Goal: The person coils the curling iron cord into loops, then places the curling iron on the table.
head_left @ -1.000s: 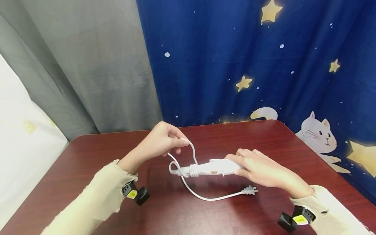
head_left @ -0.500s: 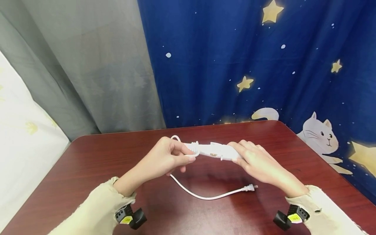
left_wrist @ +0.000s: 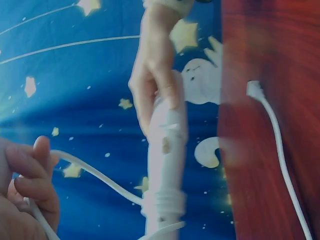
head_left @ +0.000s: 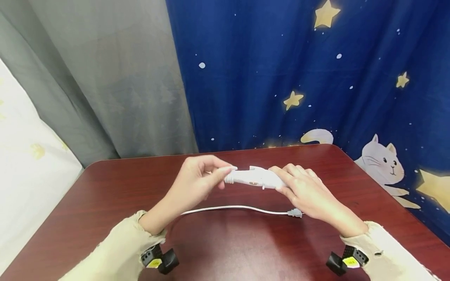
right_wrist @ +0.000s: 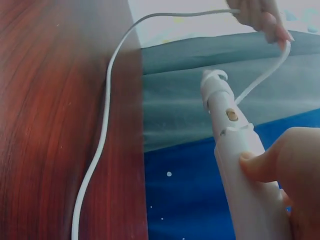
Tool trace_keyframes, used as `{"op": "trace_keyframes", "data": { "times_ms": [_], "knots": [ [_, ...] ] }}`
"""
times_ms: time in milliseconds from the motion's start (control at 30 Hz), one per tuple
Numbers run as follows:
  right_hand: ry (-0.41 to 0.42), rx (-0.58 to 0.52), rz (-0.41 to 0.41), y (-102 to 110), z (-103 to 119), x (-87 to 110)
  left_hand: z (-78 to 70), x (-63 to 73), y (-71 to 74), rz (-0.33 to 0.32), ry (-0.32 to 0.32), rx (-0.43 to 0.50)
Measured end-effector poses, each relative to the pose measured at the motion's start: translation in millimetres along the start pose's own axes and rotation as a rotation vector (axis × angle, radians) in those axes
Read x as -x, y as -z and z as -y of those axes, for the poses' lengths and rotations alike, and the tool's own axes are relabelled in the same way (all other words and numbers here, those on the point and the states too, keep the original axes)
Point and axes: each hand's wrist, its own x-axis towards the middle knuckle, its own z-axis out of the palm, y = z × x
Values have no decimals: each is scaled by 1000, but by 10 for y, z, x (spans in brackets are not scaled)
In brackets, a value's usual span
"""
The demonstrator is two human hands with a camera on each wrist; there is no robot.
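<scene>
A long white corded appliance (head_left: 251, 178), wand-shaped like a hair iron, is held up above the table. It has a small gold-brown button (right_wrist: 232, 114) on its side. My right hand (head_left: 304, 189) grips its wider end, thumb along the body. Near the narrow end, my left hand (head_left: 198, 179) pinches the white cord (right_wrist: 270, 70). Turns of cord (left_wrist: 163, 202) circle that narrow end, and a stretch runs from them to the left fingers. The rest of the cord passes through the left hand and trails over the table to a two-prong plug (head_left: 294, 212).
The dark red wooden table (head_left: 225, 249) has its far edge just behind the hands. Beyond it hang a grey curtain (head_left: 123, 78) and a blue star-patterned curtain (head_left: 246, 78). White cloth (head_left: 31, 148) hangs at the left. Each wrist carries a small black camera.
Both hands have raised the appliance off the table. The left hand has carried the cord down in front of the narrow end and back up behind it. The trailing cord has shifted.
</scene>
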Motion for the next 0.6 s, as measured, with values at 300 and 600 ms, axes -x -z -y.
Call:
{"op": "trace_keyframes", "data": {
  "times_ms": [300,600],
  "knots": [
    [109,68,11,-9,68,-52,4,-123,-8,-111,-41,14],
    [-30,45,-29,11,-52,-34,32,19,-51,-16,3,55]
  ]
}}
